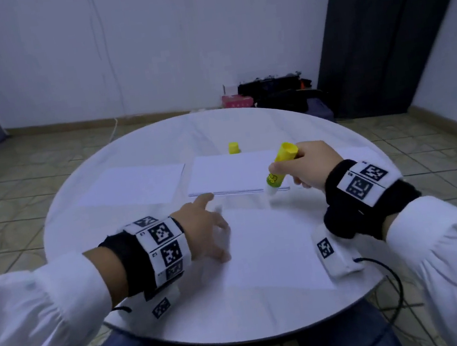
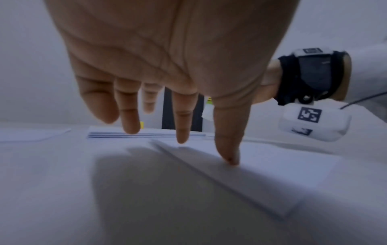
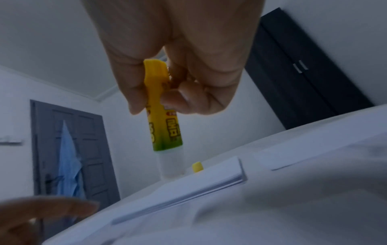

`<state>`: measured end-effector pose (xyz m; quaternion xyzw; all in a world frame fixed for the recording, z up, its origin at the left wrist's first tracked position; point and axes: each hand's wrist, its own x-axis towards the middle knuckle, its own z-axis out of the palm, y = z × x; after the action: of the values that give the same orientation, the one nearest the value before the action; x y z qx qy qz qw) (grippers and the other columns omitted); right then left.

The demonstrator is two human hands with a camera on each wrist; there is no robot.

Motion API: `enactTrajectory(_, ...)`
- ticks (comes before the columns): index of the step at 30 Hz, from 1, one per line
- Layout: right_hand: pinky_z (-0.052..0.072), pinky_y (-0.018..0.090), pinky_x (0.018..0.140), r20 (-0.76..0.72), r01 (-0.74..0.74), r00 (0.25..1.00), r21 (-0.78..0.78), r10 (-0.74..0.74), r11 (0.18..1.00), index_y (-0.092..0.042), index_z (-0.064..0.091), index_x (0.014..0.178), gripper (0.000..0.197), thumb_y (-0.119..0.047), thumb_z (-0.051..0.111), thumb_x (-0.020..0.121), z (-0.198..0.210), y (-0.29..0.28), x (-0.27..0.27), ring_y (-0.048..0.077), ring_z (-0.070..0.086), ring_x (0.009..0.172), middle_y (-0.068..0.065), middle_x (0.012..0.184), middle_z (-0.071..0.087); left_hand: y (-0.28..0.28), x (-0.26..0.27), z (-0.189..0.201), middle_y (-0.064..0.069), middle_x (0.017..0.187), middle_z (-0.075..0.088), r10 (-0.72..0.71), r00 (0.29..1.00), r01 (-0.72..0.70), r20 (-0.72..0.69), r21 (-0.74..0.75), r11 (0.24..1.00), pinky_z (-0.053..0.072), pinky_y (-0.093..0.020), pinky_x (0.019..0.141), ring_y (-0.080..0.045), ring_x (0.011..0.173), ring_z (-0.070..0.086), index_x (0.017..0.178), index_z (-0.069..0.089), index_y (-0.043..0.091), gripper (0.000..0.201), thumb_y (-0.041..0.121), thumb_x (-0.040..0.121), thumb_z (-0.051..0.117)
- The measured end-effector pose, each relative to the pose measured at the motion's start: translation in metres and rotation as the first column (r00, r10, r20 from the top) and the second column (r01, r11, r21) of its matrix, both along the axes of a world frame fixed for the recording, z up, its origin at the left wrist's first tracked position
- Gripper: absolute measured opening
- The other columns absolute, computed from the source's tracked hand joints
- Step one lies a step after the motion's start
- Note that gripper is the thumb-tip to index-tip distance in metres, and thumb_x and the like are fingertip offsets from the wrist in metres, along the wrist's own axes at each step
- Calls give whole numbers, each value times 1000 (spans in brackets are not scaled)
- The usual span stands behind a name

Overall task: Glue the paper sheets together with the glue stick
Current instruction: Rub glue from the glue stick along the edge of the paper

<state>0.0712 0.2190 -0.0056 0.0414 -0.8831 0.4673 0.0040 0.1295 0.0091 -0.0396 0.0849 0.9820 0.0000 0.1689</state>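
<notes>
Right hand (image 1: 309, 163) grips the uncapped glue stick (image 1: 278, 169), tip down at the stack's (image 1: 233, 172) 5 o'clock corner. Left hand (image 1: 206, 229), fingers (image 2: 227, 137) spread open, thumb pressing the near sheet (image 1: 271, 249). Cap (image 1: 234, 147) stands at the stack's 12 o'clock on the surface (image 1: 159, 316)

Home room: tiled floor (image 1: 43, 171), dark wardrobe (image 1: 384, 31), garment-hung door (image 3: 69, 149).

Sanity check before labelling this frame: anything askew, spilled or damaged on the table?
Nothing stands out. The cap sits alone behind the paper stack, as expected with the right hand holding the open glue stick. The near sheet lies flat under the left hand. No spill or tear shows.
</notes>
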Motion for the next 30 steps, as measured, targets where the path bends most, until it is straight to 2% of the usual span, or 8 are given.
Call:
enactTrajectory(3,49,32,63,-19,-47,999,92,49,995,-6,64,81,32,-37,71,78,-8,-26,-4,22,57,65,5,72,59,-3,8,-2,12,139,40,-112,992,118,51,-126,985,40,-40,99,-24,127,38,128,49,35,54,64,83,51)
enactTrajectory(5,54,37,75,-25,-83,996,177,88,981,-10,63,80,32,-41,70,79,-11,-44,-6,26,61,78,9,84,65,-3,10,-4,12,127,47,-133,990,141,56,-176,974,41,-39,92,-25,121,40,122,48,31,50,63,83,48)
enactTrajectory(7,53,39,80,-20,-118,992,234,126,965,-9,65,83,32,-41,67,81,-12,-61,-5,26,62,86,10,90,66,-1,12,-5,10,134,45,-145,989,150,38,-209,966,39,-39,94,-25,123,38,126,47,31,52,62,84,47)
enactTrajectory(12,39,29,62,-2,-173,982,387,188,906,-10,56,84,35,-44,63,84,-11,-91,-1,21,53,81,2,78,52,6,16,-4,3,148,35,-141,990,144,28,-245,959,35,-42,104,-25,128,32,140,39,28,61,63,90,41)
enactTrajectory(18,34,27,58,34,-198,978,470,207,860,-13,46,85,34,-43,61,86,-19,-105,-4,18,47,81,-3,75,43,5,15,-6,1,147,36,-125,992,130,35,-240,962,34,-43,105,-25,129,33,141,36,30,63,62,88,44)
enactTrajectory(22,34,27,57,17,-154,985,525,170,837,-12,48,89,30,-40,60,86,-17,-84,-7,20,49,82,1,83,49,-1,10,-3,4,149,30,-120,989,137,89,-211,968,33,-43,107,-25,133,30,143,31,35,66,56,85,55)
enactTrajectory(25,32,26,53,8,-96,994,540,109,836,-13,51,88,29,-40,61,86,-16,-53,-9,20,49,81,0,79,49,-7,5,-4,7,143,35,-131,989,143,71,-184,973,36,-39,101,-23,126,35,132,42,34,62,57,78,62)
enactTrajectory(30,31,26,53,9,-3,1000,557,-2,830,-15,47,72,29,-35,61,87,-11,-4,-6,21,48,78,-1,71,46,-12,0,-6,13,148,27,-147,989,148,20,-194,970,31,-37,102,-20,131,29,138,38,33,78,67,72,62)
